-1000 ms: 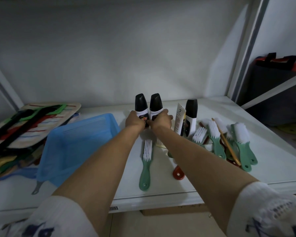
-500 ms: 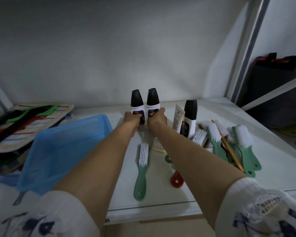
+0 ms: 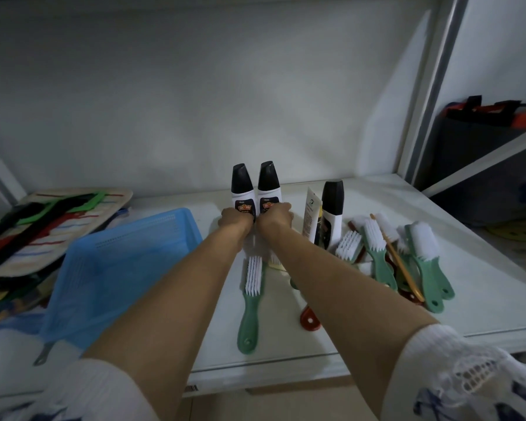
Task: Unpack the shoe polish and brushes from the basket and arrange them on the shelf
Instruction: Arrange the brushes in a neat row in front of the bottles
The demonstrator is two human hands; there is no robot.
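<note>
Two polish bottles point(image 3: 255, 189), one in our left hand point(image 3: 234, 218) and one in our right hand point(image 3: 275, 216), have slid back toward mid-frame; brushes point(image 3: 377, 253) still need tidying.

White shelf point(image 3: 392, 205) under a pale back wall; blue basket point(image 3: 119, 268) tilted at left beside stacked colourful mats point(image 3: 43, 226); two upright polish bottles point(image 3: 255, 189) at the back, touching; third bottle point(image 3: 331, 214) and tube point(image 3: 311, 220) just right; green brush point(image 3: 251, 299) in front; heaped brushes point(image 3: 407, 256) further right.
</note>
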